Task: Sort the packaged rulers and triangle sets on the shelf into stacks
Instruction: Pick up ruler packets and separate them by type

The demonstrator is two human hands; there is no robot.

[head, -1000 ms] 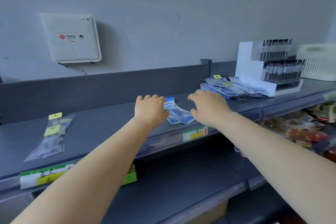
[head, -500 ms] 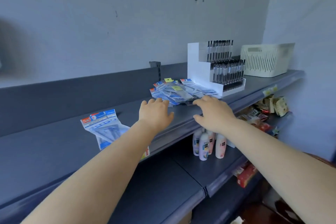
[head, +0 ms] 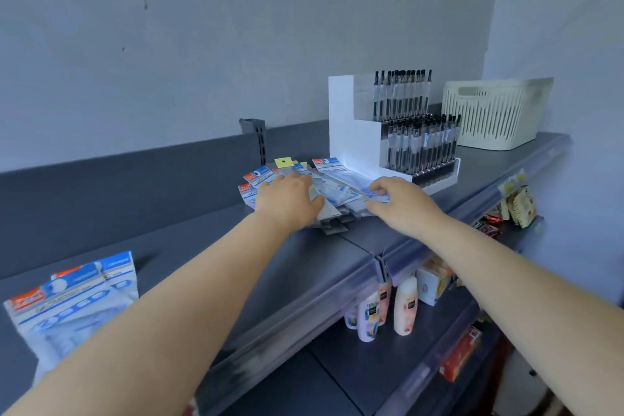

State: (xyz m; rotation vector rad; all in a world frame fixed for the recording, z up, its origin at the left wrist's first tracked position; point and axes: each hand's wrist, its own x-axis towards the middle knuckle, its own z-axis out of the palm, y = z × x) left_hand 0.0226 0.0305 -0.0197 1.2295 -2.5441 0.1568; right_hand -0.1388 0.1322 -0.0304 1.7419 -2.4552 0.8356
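I have both bare arms stretched forward toward twelve o'clock, forearms converging. My left hand (head: 289, 200) lies palm down, fingers reaching ahead and fairly straight, thumb splayed out toward three o'clock. My right hand (head: 402, 203) sits just beside it at three o'clock, palm down, knuckles raised, fingers bent and pointing toward nine o'clock, fingertips (head: 375, 187) tucked downward.

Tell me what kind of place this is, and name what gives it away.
Most likely a small shop. The grey shelf has price tags on its front edge, a white display stand of pens sits on top beside a pile of packaged rulers, and bottles stand on the shelf below.
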